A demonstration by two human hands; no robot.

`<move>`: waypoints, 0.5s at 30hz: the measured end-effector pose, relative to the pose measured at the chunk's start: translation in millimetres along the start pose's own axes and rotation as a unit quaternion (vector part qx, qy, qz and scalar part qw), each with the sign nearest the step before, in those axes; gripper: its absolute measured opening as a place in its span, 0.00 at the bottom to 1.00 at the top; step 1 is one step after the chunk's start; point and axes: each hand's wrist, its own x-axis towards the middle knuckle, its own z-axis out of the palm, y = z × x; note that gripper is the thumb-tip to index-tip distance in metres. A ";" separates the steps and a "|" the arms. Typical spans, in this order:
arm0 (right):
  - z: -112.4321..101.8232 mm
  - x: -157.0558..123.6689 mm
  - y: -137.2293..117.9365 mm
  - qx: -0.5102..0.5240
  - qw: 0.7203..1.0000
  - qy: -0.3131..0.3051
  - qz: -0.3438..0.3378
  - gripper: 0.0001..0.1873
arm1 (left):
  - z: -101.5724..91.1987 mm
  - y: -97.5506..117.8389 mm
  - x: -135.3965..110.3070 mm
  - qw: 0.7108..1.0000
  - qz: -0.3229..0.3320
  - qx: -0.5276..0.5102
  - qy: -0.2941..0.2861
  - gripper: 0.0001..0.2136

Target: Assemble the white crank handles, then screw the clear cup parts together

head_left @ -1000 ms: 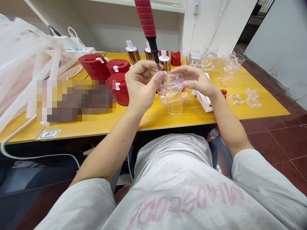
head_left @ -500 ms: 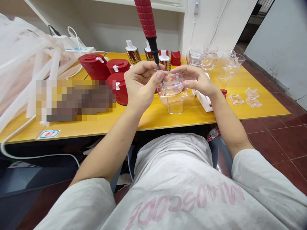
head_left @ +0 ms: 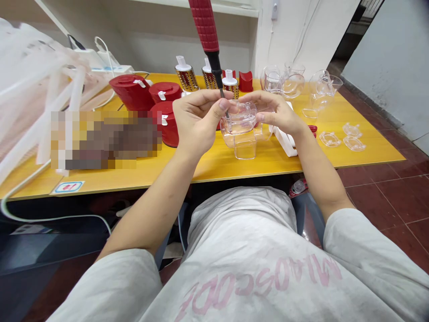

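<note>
A clear plastic housing is held just above the yellow table. My right hand grips its right side with curled fingers. My left hand pinches the thin metal bit of a red-handled screwdriver between thumb and forefinger. The screwdriver hangs from above, and its tip rests on the housing's top left edge.
Three red drum parts stand left of my hands. Metal grater cones and a red piece sit behind. Clear housings and small clear lids lie at the right. White plastic strips and a cable fill the left.
</note>
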 end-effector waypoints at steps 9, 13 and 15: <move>1.4 -0.3 -0.4 -0.004 1.000 0.013 0.001 0.33 | 5.5 4.6 -0.2 0.999 -0.021 0.001 0.027 0.22; 1.2 -0.3 0.5 -0.003 1.000 0.013 0.002 0.33 | 8.2 9.9 -0.3 0.999 -0.019 0.008 0.045 0.22; 1.2 -0.4 0.4 -0.002 1.000 0.014 0.005 0.34 | 8.3 8.6 0.2 0.999 -0.014 0.010 0.047 0.22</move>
